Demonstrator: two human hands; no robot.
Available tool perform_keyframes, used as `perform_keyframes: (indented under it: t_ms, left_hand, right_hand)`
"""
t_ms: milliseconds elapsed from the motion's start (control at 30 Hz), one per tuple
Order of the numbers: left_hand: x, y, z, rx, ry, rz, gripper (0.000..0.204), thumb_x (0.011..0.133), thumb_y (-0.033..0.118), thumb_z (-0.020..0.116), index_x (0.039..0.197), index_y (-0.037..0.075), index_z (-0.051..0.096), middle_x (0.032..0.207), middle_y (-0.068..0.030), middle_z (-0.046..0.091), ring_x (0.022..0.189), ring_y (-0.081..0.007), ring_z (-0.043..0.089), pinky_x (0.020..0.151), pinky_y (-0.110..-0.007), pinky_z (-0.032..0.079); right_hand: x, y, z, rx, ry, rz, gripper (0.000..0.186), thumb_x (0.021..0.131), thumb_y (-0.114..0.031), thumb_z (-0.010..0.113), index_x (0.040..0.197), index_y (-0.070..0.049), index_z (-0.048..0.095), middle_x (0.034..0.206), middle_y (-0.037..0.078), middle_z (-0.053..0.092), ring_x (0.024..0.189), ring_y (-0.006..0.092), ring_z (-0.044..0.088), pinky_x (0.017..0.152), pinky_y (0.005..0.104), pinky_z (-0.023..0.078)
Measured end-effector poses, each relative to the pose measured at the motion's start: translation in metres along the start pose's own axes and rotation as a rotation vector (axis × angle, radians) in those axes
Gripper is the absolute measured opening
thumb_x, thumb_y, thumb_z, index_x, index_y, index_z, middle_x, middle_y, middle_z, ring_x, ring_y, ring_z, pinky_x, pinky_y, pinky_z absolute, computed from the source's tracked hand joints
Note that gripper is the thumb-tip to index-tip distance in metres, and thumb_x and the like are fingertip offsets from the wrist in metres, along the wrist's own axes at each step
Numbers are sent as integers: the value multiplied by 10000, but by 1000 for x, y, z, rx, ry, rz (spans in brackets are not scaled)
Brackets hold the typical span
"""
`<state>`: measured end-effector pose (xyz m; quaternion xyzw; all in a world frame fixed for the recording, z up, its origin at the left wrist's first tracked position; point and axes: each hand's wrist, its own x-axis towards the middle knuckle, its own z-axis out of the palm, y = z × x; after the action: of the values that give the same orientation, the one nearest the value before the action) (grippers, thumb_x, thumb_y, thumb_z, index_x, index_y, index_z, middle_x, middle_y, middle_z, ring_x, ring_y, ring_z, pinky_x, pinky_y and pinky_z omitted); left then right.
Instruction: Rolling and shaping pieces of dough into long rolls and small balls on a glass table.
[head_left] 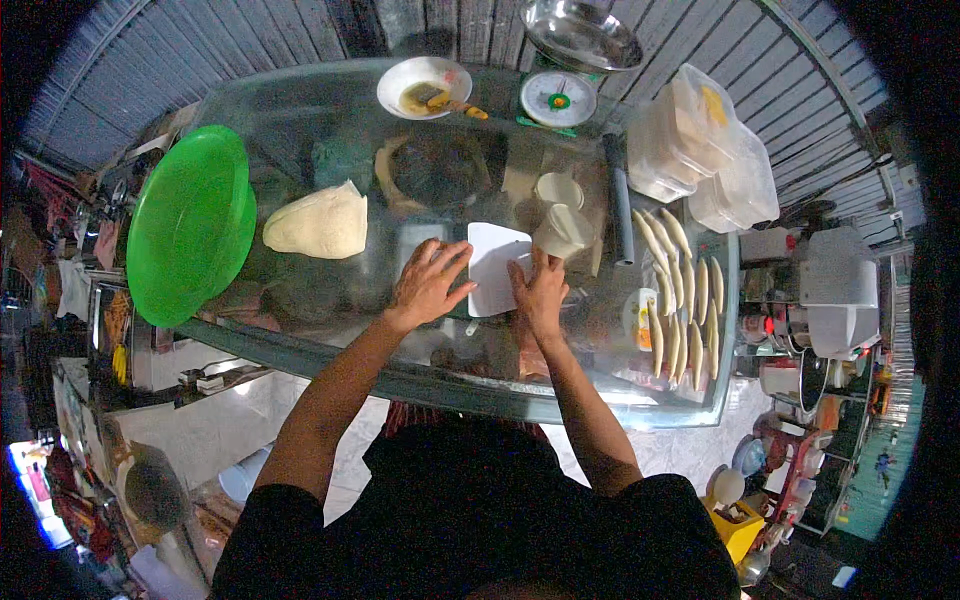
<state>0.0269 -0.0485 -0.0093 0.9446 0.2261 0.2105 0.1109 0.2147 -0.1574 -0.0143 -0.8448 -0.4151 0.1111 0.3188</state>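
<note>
A flat white piece with rounded corners (494,260), resembling a dough scraper, lies on the glass-topped table between my hands. My left hand (432,285) is spread beside its left edge, fingertips close to it and palm down. The thumb of my right hand (540,295) rests on its lower right edge. Other right fingers reach forward to the base of a pale cup (565,232), where their tips are partly hidden. Just behind it stands a second pale cup (558,190). Farther left is a folded cream slab of dough (318,225).
A big green basin (190,225) leans at the left edge. Along the back are a bowl with a brush (424,88) and a dial scale (558,99). Rightward lie a dark rod (620,200), several long dough strips (690,300) and stacked clear plastic tubs (700,140).
</note>
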Motion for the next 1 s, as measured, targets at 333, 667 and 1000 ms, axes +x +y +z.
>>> perform_keyframes:
  t_ms: [333,667,1000]
  left_hand:
    - [-3,-11,-8,43,-37,-24,510,904,283,639,1334,23,551,1337,-96,530,1176,-304,490,1028,-430,423]
    - [-11,-37,-37,-307,259,-168,372,864,47,608,1234,5,597,1214,-161,558,1093,-346,555,951,-442,455]
    - [-20,-159,-123,227,-8,-309,672,862,479,648,1319,-2,537,1297,-146,518,1242,-318,442,1082,-580,268]
  right_hand:
    - [0,-36,7,682,-140,104,454,929,-288,655,1219,48,564,1083,280,670,1018,387,669,859,435,505]
    - [41,-107,11,177,-177,-205,367,935,-204,624,1232,-1,554,857,275,678,776,396,695,682,450,533]
    - [62,-247,44,-126,-147,-614,326,901,-175,609,1198,-94,501,741,248,658,695,456,652,632,557,518]
